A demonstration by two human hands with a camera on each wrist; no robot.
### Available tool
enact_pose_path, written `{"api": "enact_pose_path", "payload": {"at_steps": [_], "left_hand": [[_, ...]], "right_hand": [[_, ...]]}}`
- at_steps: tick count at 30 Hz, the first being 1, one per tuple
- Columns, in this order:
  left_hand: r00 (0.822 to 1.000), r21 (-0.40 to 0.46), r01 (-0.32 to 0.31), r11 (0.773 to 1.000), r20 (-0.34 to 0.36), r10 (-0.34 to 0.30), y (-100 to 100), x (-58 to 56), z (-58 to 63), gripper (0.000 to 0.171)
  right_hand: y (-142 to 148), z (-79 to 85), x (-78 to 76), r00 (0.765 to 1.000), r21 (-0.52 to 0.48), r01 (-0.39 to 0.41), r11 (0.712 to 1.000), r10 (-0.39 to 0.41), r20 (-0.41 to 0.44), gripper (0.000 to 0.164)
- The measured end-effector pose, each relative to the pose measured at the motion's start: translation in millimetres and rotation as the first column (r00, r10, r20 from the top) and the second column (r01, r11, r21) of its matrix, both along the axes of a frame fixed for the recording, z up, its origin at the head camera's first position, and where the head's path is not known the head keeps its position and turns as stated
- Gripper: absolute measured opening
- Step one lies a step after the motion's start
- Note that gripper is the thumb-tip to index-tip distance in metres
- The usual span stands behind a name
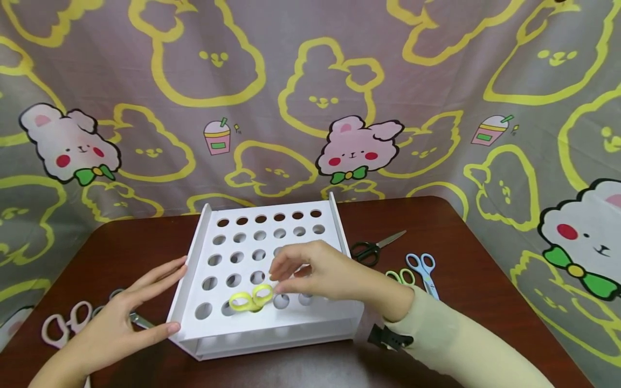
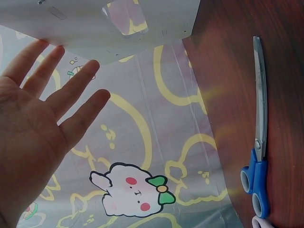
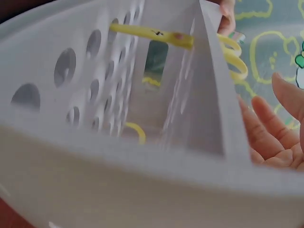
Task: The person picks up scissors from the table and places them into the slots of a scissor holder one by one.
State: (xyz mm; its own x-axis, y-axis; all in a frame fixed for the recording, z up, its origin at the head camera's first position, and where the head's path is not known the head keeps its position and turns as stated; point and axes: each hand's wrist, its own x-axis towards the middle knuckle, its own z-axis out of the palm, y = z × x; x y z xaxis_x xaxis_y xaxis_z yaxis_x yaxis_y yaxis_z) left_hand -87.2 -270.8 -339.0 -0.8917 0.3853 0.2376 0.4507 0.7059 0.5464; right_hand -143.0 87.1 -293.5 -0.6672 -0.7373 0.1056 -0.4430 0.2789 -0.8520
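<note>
Thru wht rack (image 1: pixel 247 246) | yel scissors (image 1: pixel 253 303) | R grip (image 1: pixel 315 272) released | L grip (image 1: pixel 121 315) loose, prob. touching rack

Scissors (image 1: pixel 253 303) in rack (image 1: pixel 271 324) (front row, seemingly); more scissors (image 1: pixel 425 274) either side.

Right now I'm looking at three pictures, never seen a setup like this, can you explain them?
No machine here, just a person's left hand and right hand. The wide picture comes from a head camera, the other two from wrist cameras. On the dark table stands a white rack full of holes. Left of it lie pale scissors and blue-handled scissors; right, black scissors, green scissors and light-blue scissors. Yellow scissors stand in one hole, handles up. The left hand is at the rack's left side, the right near the yellow handles; neither seems to hold anything.
</note>
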Motion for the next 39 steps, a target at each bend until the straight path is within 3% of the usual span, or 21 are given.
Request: {"api": "enact_pose_path", "payload": {"at_steps": [7,21,26,30,34,39], "left_hand": [[1.0,-0.002,-0.003,1.0,0.005,0.003,0.0,-0.1,-0.4,0.087],[1.0,-0.006,0.001,1.0,-0.017,-0.002,2.2,1.8,1.0,0.086],[1.0,0.001,-0.001,1.0,-0.003,0.001,1.1,1.3,0.5,0.086],[1.0,-0.006,-0.014,1.0,0.015,0.014,0.3,0.0,-0.2,0.085],[1.0,-0.013,-0.019,1.0,0.014,0.019,-0.4,-0.2,-0.6,0.085],[1.0,-0.011,-0.017,1.0,0.008,0.017,-0.4,1.0,-0.8,0.086]], "right_hand": [[25.5,1.9,-3.0,0.994,-0.007,0.064,0.998,-0.064,-0.091,0.018],[91.4,1.5,-6.0,0.957,-0.037,0.256,0.966,-0.259,-0.132,0.014],[116.3,-3.8,-7.3,0.942,-0.043,0.298,0.954,-0.301,-0.146,0.013],[135.5,-10.1,-9.5,0.915,-0.004,0.349,0.937,-0.341,-0.217,0.014],[154.0,-20.7,-15.5,0.894,0.036,0.399,0.916,-0.381,-0.236,0.014],[174.4,-37.1,-24.3,0.897,0.078,0.42,0.904,-0.4,-0.189,0.013]]}}
